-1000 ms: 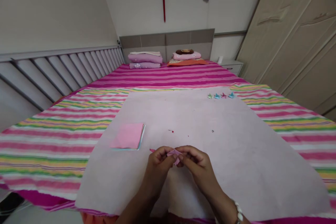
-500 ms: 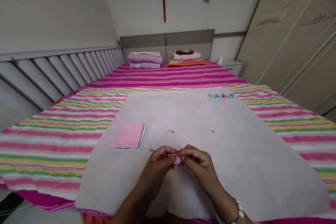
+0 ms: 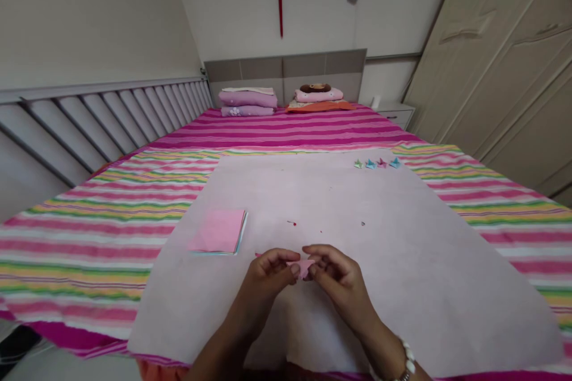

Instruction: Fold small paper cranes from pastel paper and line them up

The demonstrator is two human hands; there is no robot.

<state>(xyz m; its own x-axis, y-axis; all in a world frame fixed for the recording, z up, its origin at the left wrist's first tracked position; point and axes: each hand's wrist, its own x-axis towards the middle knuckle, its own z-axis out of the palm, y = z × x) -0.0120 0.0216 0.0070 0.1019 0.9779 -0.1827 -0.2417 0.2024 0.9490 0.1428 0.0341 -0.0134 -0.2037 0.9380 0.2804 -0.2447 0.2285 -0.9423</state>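
Note:
A small folded piece of pink paper (image 3: 304, 268) is held between my two hands above the pale sheet (image 3: 286, 190). My left hand (image 3: 270, 277) pinches its left end between thumb and fingers. On the other side, my right hand (image 3: 337, 277) grips the right end with its thumb and bent fingers, the index finger raised a little above the paper. The fingers hide parts of the fold. Just behind my left hand shows the tip of a thin pink-red object (image 3: 258, 254), its kind unclear.
A stack of square paper (image 3: 218, 231), pink on top, lies to the left. Several small folded paper figures (image 3: 370, 164) stand in a row at the far right. Tiny dark and red bits (image 3: 292, 223) dot the sheet. Striped bedding (image 3: 98, 232) surrounds it; a bed rail (image 3: 111, 107) runs along the left.
My right index finger has lifted off the paper's top edge, where both hands' fingertips met before. More of the pink paper now shows between the hands.

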